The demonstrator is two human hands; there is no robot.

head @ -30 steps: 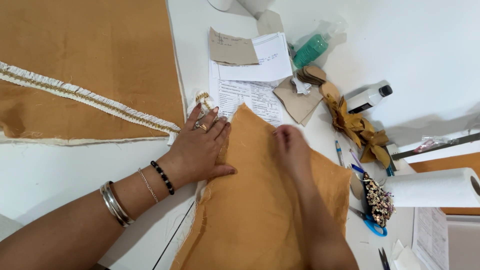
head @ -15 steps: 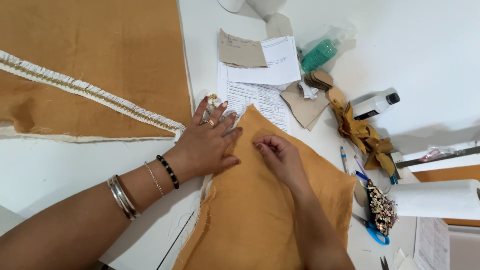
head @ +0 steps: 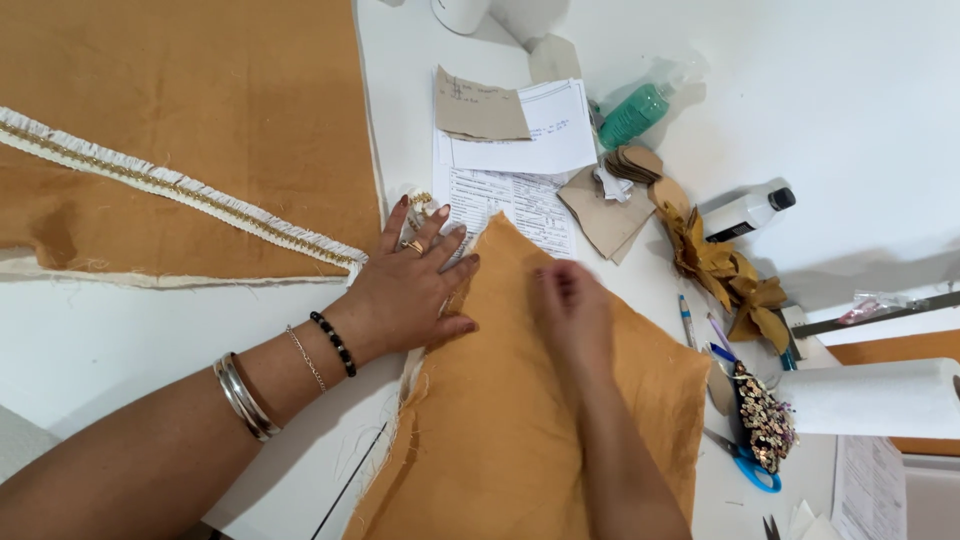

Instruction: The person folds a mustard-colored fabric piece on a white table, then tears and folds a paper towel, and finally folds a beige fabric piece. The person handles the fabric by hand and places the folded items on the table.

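The mustard cloth piece point(head: 520, 400) lies flat on the white table point(head: 150, 330), near centre. It looks light, limp, fraying at its left edge. The left hand point(head: 410, 290) presses that edge, fingers spread; the right hand point(head: 572, 312), blurred, rests flat on top, gripping nothing.

Sewing workshop: fabric pieces point(head: 180, 110), scissors point(head: 745, 462) (blue-handled), paper patterns point(head: 480, 108)

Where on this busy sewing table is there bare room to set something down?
Bare white table lies between the trimmed fabric panel and the left hand and forearm. A larger bare stretch runs along the top right, beyond the green bottle. The strip from the papers down to the scissors is crowded.
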